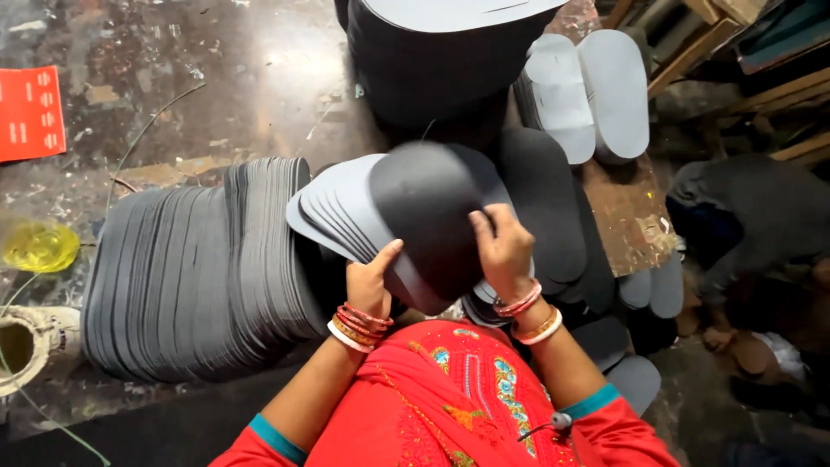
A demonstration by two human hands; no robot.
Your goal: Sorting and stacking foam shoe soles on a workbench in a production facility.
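So closest to the camera you've got a red embroidered top [450,406] with teal sleeve cuffs, and stacks of bangles on both wrists. Just past that, both hands are on a fanned bundle of grey foam sole cutouts [346,212] held up in front of the chest. The left hand [370,281] is clamped on the bundle's lower edge, thumb up against the face of the dark top sole [428,216], fingers tucked behind where I can't see them. The right hand [501,246] sits on the right side of that same top sole, fingers curled down over its face, pressing or pinching it; can't tell which for sure.

The bit that matters: the top sole's long axis runs up and away from the body, slightly tilted, with its rounded end at the far side. The fan spreads out to the left from the grip, so the lighter soles stick out past the left hand, while the right hand is the nearer one to the dark top piece.

Left of the hands lies a long row of sole blanks [199,268] packed on edge across the floor. Farther out there's a tall dark stack [432,60] and two pale soles [588,91] leaning at the right. A yellow crumpled bag [39,246] and an orange sheet [30,112] sit far left
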